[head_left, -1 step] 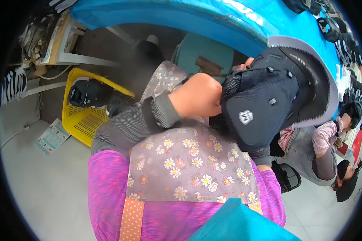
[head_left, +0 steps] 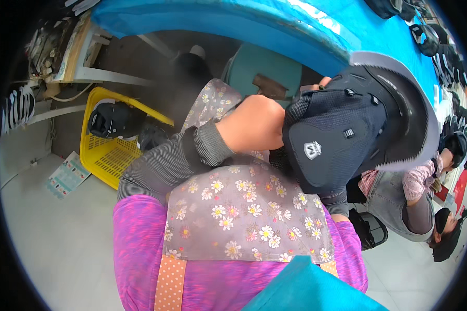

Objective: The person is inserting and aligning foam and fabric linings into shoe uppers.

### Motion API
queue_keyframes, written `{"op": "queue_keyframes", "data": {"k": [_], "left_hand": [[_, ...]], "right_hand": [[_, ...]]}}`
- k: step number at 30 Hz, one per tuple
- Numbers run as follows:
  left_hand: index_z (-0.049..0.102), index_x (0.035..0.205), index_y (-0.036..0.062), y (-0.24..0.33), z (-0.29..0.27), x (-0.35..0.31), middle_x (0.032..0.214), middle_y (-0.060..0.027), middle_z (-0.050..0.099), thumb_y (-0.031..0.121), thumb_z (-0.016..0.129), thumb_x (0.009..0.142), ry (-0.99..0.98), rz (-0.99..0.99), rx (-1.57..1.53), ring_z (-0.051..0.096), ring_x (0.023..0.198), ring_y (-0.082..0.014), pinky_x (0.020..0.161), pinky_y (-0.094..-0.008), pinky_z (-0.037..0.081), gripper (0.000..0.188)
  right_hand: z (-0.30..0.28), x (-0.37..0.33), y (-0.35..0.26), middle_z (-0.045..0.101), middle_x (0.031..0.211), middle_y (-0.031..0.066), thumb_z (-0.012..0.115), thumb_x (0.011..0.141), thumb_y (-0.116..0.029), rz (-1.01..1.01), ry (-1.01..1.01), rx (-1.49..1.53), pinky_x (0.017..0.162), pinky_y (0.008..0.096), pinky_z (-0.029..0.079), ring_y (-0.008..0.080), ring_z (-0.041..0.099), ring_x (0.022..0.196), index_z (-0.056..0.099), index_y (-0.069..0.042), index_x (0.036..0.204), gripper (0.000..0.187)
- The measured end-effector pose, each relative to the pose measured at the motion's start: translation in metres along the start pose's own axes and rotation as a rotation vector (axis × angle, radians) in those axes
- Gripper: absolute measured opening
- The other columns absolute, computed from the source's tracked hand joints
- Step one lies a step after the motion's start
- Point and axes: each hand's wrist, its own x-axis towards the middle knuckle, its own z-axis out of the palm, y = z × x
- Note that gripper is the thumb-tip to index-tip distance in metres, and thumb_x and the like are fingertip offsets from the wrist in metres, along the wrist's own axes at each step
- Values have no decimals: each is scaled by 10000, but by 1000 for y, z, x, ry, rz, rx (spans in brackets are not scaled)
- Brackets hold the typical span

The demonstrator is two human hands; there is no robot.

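Set against the picture taken an instant before, nothing has visibly shifted: both hands and the work sit where they did, so the hold on the piece is unchanged. The black padded piece (head_left: 332, 135), mesh-faced with a small grey emblem patch, is held above the lap over the floral apron (head_left: 244, 217), just near of the blue table (head_left: 296, 26) edge, with a grey curved sheet (head_left: 415, 119) lying behind it on the right. The left hand (head_left: 254, 124) presses against the piece's left side with its back turned to the camera; its fingers are tucked out of sight, so whether they are clenched or spread cannot be told. The right hand (head_left: 323, 83) is almost wholly hidden behind the piece, only fingertips curling over its far top edge, gripping it. Far left on the floor stands a yellow basket (head_left: 106, 155) holding another dark item (head_left: 114, 119), and a co-worker (head_left: 404, 192) sits at the right
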Motion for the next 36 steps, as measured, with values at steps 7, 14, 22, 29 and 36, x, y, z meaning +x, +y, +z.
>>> {"op": "queue_keyframes", "data": {"k": [7, 14, 22, 29, 36], "left_hand": [[619, 720, 62, 14, -19, 12, 642, -142, 608, 241, 768, 740, 184, -26, -244, 607, 614, -351, 561, -423, 468, 234], [587, 739, 3, 14, -22, 10, 622, -132, 586, 172, 737, 815, -96, -226, -744, 590, 604, -279, 595, -373, 451, 238], [659, 1101, -48, 32, -30, 20, 977, -64, 704, 8, 743, 807, 383, -318, -584, 642, 873, -105, 781, -249, 533, 310], [626, 1156, -73, -14, -33, 16, 1072, -101, 700, 54, 661, 908, 302, -360, -898, 667, 942, -148, 827, -304, 556, 281], [538, 1374, 53, -11, -42, 29, 1315, -107, 625, 425, 529, 1031, 504, -802, -1319, 609, 1180, -256, 1013, -395, 491, 507]], "right_hand": [[15, -3, -10, 662, 1128, 164, 634, 974, -165, 49, 74, -160, 933, 376, 514, 248, 633, 1032, 577, -13, 1189, 270], [21, -8, -12, 668, 1144, 140, 642, 971, -155, 84, 125, -185, 924, 348, 516, 218, 638, 1022, 572, -5, 1223, 302], [31, -6, -19, 675, 1162, 113, 652, 967, -144, 123, 219, -299, 913, 316, 518, 183, 644, 1011, 566, 3, 1262, 341], [54, 17, -11, 681, 1178, 89, 660, 964, -134, 281, 538, -339, 904, 288, 519, 153, 649, 1001, 561, 10, 1297, 376], [82, 53, -10, 723, 908, 189, 798, 854, -219, 2, 612, -844, 737, 310, 543, 267, 710, 784, 647, 15, 1117, 383]]}}
